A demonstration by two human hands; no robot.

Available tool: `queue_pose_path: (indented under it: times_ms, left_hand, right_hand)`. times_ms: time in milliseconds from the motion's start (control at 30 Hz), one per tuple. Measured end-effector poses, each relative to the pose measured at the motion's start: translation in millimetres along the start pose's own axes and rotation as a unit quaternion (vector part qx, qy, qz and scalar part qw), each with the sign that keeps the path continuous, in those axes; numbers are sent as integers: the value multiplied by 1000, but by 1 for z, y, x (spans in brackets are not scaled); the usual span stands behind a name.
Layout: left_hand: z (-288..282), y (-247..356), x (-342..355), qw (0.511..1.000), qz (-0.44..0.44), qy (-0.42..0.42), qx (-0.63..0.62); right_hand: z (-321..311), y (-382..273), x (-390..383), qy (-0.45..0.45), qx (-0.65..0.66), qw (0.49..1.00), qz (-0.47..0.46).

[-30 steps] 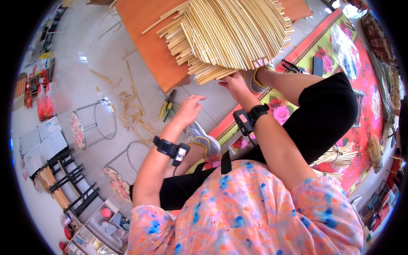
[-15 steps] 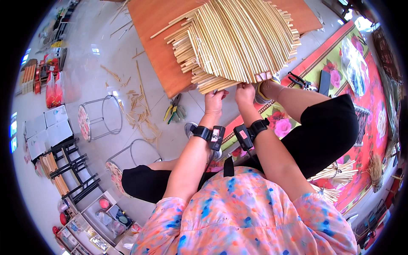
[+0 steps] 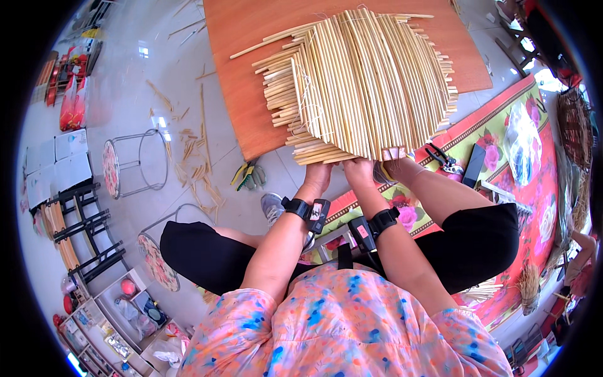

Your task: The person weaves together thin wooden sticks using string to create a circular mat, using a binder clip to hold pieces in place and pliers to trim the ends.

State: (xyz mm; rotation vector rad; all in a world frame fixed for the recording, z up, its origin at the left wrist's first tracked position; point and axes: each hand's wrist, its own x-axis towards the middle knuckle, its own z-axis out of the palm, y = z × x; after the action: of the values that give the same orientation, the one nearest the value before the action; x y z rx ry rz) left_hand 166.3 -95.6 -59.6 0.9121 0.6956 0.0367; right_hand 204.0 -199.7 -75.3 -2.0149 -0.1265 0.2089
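A rounded mat of pale wooden sticks [image 3: 374, 81], with white string on its left part and uneven stick ends at both sides, rests on an orange board [image 3: 226, 75], its near edge overhanging. My left hand [image 3: 318, 177] grips that near edge, left of centre, fingers curled beneath and largely hidden. My right hand [image 3: 358, 168] grips the same edge just right of it, fingertips under the sticks. Below, left of my hands, pliers and gloves [image 3: 250, 176] lie on the tiled floor.
Two round stools [image 3: 113, 169] and stick scraps [image 3: 195, 169] occupy the left floor. My knee [image 3: 490, 232] is over a floral mat [image 3: 534, 201] bearing a tool [image 3: 443, 160], a dark phone-like object [image 3: 474, 163] and a plastic bag [image 3: 522, 141]. Another person's arm [image 3: 583, 254] shows at far right.
My left hand has come up to the stick mat's near edge beside my right. The board and stick mat now appear lower and farther right in view; a person has appeared at far right.
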Motion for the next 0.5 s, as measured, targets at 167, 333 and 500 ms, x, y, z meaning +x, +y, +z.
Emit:
queue_pose_path:
  times_ms: [167, 333, 500]
  left_hand:
    - [-33, -21, 4, 993, -55, 42, 93]
    - [-47, -33, -6, 947, -233, 42, 218]
    - [-68, -44, -9, 857, -300, 83, 411]
  right_hand:
    - [-8, -32, 2, -122, 105, 987, 9]
    - [-8, -40, -1, -174, 243, 932, 204]
    - [8, 4, -4, -152, 90, 958, 225]
